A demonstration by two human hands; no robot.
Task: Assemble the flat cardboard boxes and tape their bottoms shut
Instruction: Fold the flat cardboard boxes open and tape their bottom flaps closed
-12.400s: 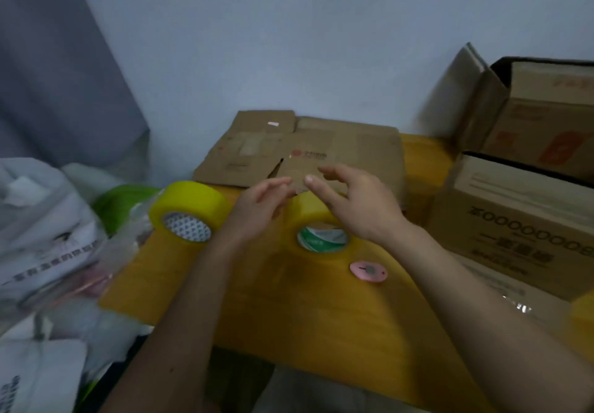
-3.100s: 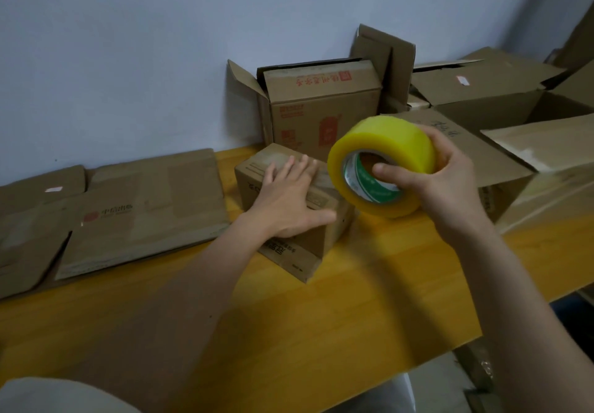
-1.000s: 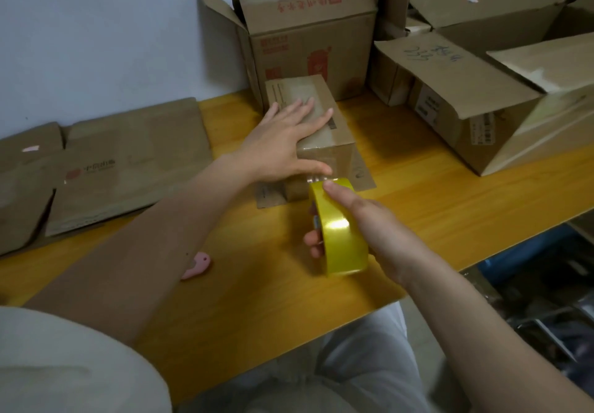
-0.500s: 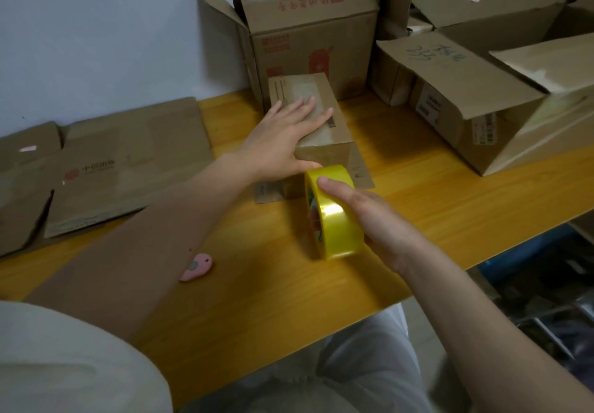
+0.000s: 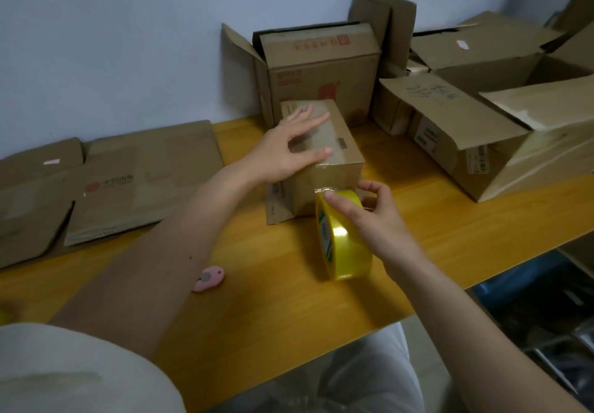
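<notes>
The small cardboard box [image 5: 324, 168] is pressed down by the left hand [image 5: 287, 149], fingers straight and spread. Just in front of the box, the yellow tape roll [image 5: 342, 236] is gripped on the tabletop [image 5: 273, 300] by the right hand [image 5: 369, 216], fingers curled.

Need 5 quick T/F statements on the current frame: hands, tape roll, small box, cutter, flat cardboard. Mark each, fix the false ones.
1. The left hand lies flat on top of the small box. True.
2. The right hand holds a pair of scissors. False: it grips the yellow tape roll.
3. The tape roll lies flat on its side on the table. False: it stands on edge, just in front of the small box.
4. The pink cutter lies on the table, in neither hand. True.
5. The flat cardboard lies right of the small box. False: it lies to its left.
</notes>
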